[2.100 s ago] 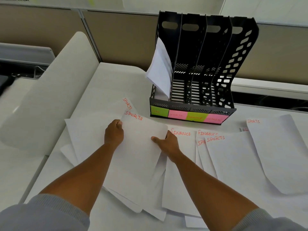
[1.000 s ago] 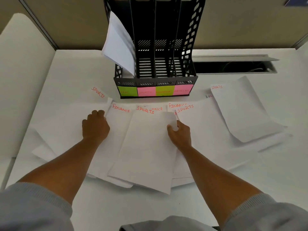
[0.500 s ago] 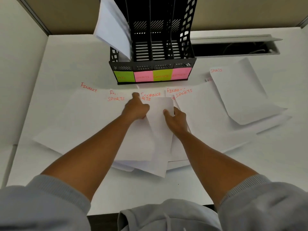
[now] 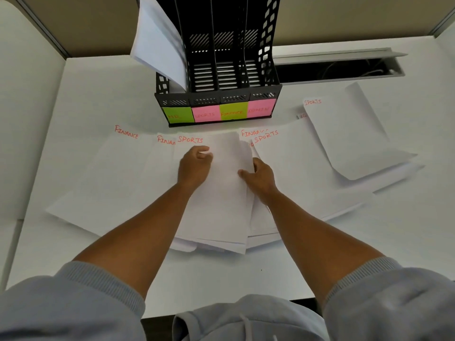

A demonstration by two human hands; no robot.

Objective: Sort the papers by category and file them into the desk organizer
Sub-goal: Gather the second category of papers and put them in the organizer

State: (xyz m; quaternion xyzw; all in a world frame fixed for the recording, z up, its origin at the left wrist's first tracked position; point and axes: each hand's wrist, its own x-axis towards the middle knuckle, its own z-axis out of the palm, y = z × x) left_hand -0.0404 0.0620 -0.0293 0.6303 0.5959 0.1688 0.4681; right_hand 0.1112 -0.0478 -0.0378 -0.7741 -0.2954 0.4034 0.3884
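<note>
A black desk organizer [image 4: 218,98] with four slots stands at the back of the white desk; its front carries green and pink labels reading HR, SPORTS, FINANCE, ADMIN. White sheets [image 4: 157,45] lean out of its leftmost slot. Loose white papers headed SPORTS or FINANCE in red are spread in front. My left hand [image 4: 194,166] and my right hand [image 4: 258,175] grip the two sides of a small stack topped by a SPORTS sheet [image 4: 221,193] in the middle. FINANCE sheets [image 4: 115,173] lie to the left, more SPORTS and FINANCE sheets [image 4: 295,173] to the right.
A curled SPORTS sheet [image 4: 349,136] lies at the right on further papers. An open cable slot [image 4: 337,70] runs along the desk's back right. A partition wall stands behind the organizer, and a white panel [image 4: 24,94] borders the left side.
My left hand has slid a SPORTS sheet rightward onto the middle stack, and both hands have closed on the stack's sides. The view has tilted down toward the desk.
</note>
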